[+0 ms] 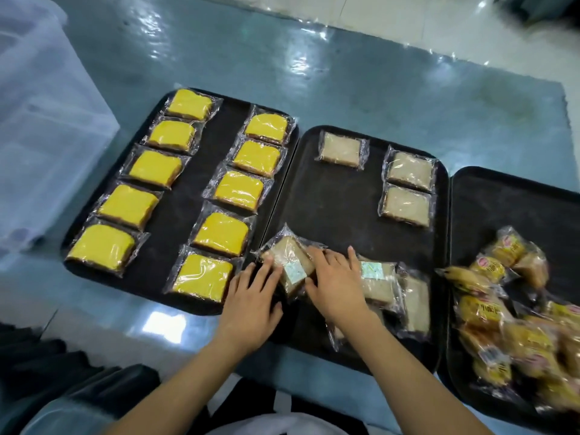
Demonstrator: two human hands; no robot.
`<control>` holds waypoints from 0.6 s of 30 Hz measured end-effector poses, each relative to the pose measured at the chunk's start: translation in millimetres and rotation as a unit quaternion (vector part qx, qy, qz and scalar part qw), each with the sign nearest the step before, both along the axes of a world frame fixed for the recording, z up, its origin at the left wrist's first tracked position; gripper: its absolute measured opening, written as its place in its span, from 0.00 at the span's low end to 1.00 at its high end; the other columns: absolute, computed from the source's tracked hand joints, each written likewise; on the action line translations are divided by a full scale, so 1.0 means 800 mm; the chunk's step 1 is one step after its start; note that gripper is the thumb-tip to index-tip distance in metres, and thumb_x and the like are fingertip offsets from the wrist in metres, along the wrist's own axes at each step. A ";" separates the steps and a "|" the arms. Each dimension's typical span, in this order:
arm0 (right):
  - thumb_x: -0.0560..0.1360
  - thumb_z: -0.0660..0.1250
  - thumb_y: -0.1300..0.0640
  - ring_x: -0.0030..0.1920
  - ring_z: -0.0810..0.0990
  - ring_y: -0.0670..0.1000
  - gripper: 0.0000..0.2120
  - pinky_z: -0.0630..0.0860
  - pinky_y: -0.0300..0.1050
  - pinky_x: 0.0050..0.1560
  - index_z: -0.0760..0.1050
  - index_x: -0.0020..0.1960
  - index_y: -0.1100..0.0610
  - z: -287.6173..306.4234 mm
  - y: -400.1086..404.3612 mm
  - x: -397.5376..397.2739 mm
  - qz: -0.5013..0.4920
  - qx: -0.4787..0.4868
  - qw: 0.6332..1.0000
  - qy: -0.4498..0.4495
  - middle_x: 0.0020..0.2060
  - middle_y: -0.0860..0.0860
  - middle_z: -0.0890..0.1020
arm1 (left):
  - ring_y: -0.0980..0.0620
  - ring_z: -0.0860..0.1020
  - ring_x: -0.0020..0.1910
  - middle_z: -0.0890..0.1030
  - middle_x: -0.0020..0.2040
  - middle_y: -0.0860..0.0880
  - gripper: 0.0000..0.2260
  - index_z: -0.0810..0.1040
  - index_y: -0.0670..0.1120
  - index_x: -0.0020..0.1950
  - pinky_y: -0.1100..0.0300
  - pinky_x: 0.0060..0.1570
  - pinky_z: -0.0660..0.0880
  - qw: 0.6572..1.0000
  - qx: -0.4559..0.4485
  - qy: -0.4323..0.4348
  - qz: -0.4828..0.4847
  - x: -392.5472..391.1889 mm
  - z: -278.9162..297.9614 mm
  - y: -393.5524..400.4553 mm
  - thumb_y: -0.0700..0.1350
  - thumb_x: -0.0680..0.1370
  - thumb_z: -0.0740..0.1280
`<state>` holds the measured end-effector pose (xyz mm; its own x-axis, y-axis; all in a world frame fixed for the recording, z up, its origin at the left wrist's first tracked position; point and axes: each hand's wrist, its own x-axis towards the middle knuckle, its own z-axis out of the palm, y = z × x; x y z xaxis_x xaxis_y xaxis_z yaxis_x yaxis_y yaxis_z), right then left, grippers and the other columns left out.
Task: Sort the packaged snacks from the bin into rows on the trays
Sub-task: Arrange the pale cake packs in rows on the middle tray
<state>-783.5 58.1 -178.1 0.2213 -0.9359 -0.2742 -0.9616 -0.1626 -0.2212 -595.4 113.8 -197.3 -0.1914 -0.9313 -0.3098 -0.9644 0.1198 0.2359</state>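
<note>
Both hands are working on one pale brown cake slice in clear wrap (288,265), which is lying tilted at the near left corner of the middle black tray (332,196). The left hand (251,306) is touching its left edge with relaxed straight fingers; the right hand (335,284) is pressing flat on its right side. It is better to turn it label-down and slide it forward, into the row beyond the hands.

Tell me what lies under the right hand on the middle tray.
The right hand rests on pale wrapped slices heaped on the middle tray. How many lie beneath, I cannot see: palm and forearm cover them.
</note>
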 end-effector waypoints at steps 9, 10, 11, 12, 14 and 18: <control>0.76 0.71 0.54 0.45 0.76 0.41 0.11 0.75 0.41 0.48 0.76 0.57 0.45 0.050 -0.013 0.006 -0.086 -0.079 0.950 -0.288 0.49 0.41 0.73 | 0.47 0.52 0.80 0.52 0.82 0.56 0.36 0.46 0.57 0.82 0.50 0.76 0.53 0.997 -0.010 0.080 -0.013 -0.009 0.016 -0.017 0.61 0.78 0.56; 0.75 0.71 0.54 0.46 0.76 0.42 0.12 0.75 0.41 0.46 0.76 0.57 0.44 0.057 -0.012 0.006 -0.078 -0.117 0.947 -0.290 0.49 0.41 0.73 | 0.47 0.54 0.80 0.54 0.82 0.55 0.35 0.47 0.56 0.82 0.51 0.76 0.53 0.995 -0.020 0.092 -0.016 -0.011 0.020 -0.021 0.60 0.78 0.56; 0.75 0.71 0.54 0.47 0.76 0.43 0.12 0.75 0.42 0.47 0.75 0.57 0.45 0.062 -0.011 0.009 -0.067 -0.144 0.944 -0.288 0.49 0.42 0.73 | 0.47 0.56 0.79 0.56 0.81 0.54 0.34 0.49 0.55 0.82 0.51 0.76 0.55 0.994 -0.027 0.105 -0.008 -0.012 0.023 -0.024 0.60 0.78 0.57; 0.75 0.71 0.54 0.49 0.77 0.46 0.13 0.76 0.44 0.49 0.75 0.58 0.46 0.064 -0.010 0.015 -0.056 -0.148 0.945 -0.286 0.49 0.43 0.74 | 0.48 0.58 0.78 0.59 0.80 0.52 0.33 0.52 0.53 0.82 0.51 0.76 0.57 0.993 -0.032 0.116 0.013 -0.011 0.027 -0.025 0.58 0.78 0.59; 0.76 0.71 0.54 0.54 0.77 0.49 0.16 0.76 0.48 0.56 0.75 0.62 0.48 0.062 -0.008 0.031 -0.043 -0.073 0.953 -0.291 0.53 0.46 0.75 | 0.47 0.63 0.75 0.64 0.79 0.50 0.31 0.57 0.49 0.81 0.50 0.74 0.61 0.989 -0.035 0.125 0.070 -0.003 0.028 -0.022 0.53 0.80 0.63; 0.80 0.67 0.57 0.63 0.75 0.50 0.17 0.71 0.50 0.67 0.75 0.69 0.52 0.031 -0.003 0.043 -0.032 0.044 0.955 -0.291 0.64 0.48 0.75 | 0.44 0.67 0.73 0.62 0.80 0.47 0.31 0.58 0.46 0.81 0.46 0.69 0.67 0.988 -0.054 0.089 0.117 0.017 0.020 -0.001 0.46 0.79 0.64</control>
